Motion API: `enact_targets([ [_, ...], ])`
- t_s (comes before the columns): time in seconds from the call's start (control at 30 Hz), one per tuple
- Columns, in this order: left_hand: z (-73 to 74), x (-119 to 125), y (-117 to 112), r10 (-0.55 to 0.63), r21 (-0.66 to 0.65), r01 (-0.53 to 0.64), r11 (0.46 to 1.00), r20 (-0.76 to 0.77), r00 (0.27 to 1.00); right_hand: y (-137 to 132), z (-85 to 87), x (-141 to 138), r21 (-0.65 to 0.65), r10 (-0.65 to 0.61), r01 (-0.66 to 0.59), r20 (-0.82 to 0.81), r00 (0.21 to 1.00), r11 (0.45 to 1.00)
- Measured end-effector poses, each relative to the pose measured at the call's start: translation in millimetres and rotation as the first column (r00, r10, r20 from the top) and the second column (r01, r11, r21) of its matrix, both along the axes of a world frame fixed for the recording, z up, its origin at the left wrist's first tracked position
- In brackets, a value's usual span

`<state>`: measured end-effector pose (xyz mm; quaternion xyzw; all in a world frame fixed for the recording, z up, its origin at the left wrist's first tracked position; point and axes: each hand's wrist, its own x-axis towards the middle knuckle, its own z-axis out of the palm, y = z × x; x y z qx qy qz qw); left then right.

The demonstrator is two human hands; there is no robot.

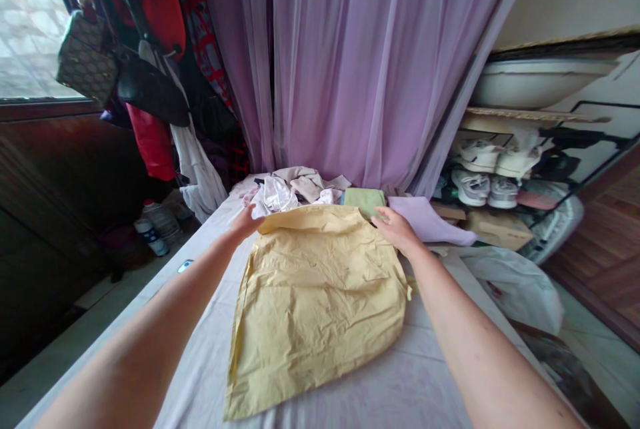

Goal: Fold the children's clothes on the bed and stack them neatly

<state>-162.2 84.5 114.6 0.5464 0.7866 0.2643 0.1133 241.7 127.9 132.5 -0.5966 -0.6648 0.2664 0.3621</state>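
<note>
A crumpled yellow garment (320,296) lies spread over the pale bed sheet in front of me, its far edge folded over. I cannot make out what kind of garment it is. My left hand (246,221) is at the far left corner, fingers closed on the fabric's edge. At the far right corner, my right hand (395,226) has its fingers bent and pinched at the edge, beside a folded green cloth (365,200). A small tie or strip of yellow fabric sticks out on the garment's right side.
Behind the garment lie a pile of light clothes (285,190) and a lilac cloth (430,219). A phone-like object (185,266) rests at the bed's left edge. Purple curtains (350,69) hang behind; bags (150,89) hang left, a shoe rack (500,169) stands right.
</note>
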Motion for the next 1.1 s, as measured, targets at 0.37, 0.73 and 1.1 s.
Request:
enact_targets([
  [0.37,-65.8,1.7,-95.0,-0.012,-0.284,-0.024,0.958,-0.125,0.992,-135.2,-87.2,64.7,-0.149,-0.337,0.445,0.459,0.822,0.883],
  [0.73,-54.9,44.4,-111.1,-0.038,-0.262,-0.005,0.965,-0.162,0.986,-138.7,-89.6,36.9,-0.042,-0.368,0.367,-0.004,0.93,0.929],
  [1.1,-55.2,29.5,-100.1,-0.14,-0.295,0.082,0.952,-0.18,0.974,-207.3,-86.7,60.7,-0.077,-0.289,0.383,0.527,0.799,0.92],
])
